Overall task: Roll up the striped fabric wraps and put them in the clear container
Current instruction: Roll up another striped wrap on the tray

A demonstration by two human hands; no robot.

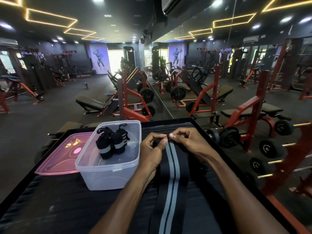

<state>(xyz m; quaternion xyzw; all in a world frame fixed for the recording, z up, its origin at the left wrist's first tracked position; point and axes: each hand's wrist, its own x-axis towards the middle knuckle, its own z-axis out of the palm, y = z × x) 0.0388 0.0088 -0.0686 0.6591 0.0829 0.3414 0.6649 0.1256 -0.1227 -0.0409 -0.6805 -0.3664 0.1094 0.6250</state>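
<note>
The far end of the long black fabric wrap with grey stripes is pinched by the left hand and right hand; uneven tension could skew the roll.

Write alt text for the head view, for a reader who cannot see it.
Both hands, left hand and right hand, pinch the far end of a long striped wrap on a black table. At left, a clear container holds rolled wraps.
</note>
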